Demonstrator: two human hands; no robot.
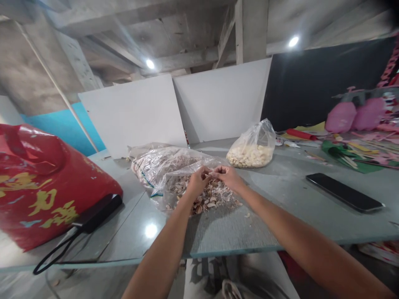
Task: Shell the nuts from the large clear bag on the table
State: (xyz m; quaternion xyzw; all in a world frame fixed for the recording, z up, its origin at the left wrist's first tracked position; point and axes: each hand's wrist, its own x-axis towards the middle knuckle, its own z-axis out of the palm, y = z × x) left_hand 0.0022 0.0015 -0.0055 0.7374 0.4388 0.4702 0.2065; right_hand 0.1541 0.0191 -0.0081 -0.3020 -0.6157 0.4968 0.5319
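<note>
My left hand (199,181) and my right hand (228,176) meet fingertip to fingertip, both in a pinch. Whatever sits between the fingers is too small to make out. Right below them, a loose heap of brown and pale shell-like pieces (213,198) spills from the mouth of a clear plastic bag (162,176) onto the table. That bag lies on its side to the left and is full of similar brownish pieces. Behind my right hand stands a second clear bag (251,153), partly filled with pale cream pieces.
A red bag (52,178) stands at the left, a black device with a cable (102,211) against it. On the grey table (274,207), a black phone (344,192) lies at the right. Coloured scraps (358,153) and pink bottles (341,117) are behind it. Boards (224,99) close off the back.
</note>
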